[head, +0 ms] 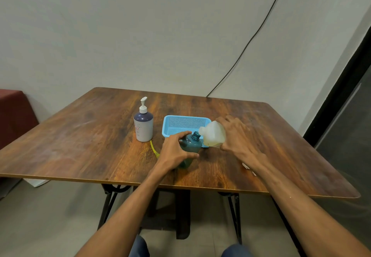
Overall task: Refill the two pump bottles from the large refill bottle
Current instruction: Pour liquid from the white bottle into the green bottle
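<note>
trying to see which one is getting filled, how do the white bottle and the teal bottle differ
The white bottle has its pump head on; the teal bottle has an open neck. The white bottle stands untouched; the left hand grips the teal bottle while the right hand tips the refill bottle toward its mouth. Both rest on the table.

Wooden table point(80, 146), blue mesh basket point(180, 124) on it, black cable point(244, 50) on grey wall point(120, 25)

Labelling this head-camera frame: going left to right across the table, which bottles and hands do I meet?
White pump bottle → left hand → teal bottle → large refill bottle → right hand. The blue basket overlaps several, so it is left out.
</note>
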`<state>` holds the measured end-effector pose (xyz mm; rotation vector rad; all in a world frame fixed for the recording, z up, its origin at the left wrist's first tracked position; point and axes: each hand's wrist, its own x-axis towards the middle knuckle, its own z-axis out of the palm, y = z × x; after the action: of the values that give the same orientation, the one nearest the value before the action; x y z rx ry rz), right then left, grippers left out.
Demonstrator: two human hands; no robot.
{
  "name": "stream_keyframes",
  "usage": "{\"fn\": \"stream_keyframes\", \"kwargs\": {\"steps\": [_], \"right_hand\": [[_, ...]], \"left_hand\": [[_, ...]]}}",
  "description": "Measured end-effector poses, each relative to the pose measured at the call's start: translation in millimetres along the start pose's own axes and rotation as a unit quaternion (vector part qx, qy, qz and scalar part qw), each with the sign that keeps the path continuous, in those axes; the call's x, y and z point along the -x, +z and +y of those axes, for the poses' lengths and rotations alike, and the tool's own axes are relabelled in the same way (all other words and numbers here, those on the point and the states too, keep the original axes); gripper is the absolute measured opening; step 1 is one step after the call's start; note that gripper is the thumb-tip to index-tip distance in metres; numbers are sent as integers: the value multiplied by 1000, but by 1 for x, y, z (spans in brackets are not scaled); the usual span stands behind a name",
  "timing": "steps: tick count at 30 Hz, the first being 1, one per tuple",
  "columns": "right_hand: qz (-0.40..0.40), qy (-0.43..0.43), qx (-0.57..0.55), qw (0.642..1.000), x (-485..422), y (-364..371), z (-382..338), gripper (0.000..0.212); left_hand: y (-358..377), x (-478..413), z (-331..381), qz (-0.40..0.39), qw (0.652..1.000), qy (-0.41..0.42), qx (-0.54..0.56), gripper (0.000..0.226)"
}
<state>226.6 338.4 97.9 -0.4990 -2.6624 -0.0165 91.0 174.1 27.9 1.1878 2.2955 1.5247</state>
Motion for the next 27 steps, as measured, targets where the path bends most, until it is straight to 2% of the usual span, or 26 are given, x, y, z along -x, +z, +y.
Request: {"fn": "stream_keyframes", "kwargs": {"steps": [27], "right_hand": [[-21, -14, 73, 997, -4, -14, -5, 72]], "left_hand": [[-3, -1, 3, -3, 1000, 6, -14, 84]]}}
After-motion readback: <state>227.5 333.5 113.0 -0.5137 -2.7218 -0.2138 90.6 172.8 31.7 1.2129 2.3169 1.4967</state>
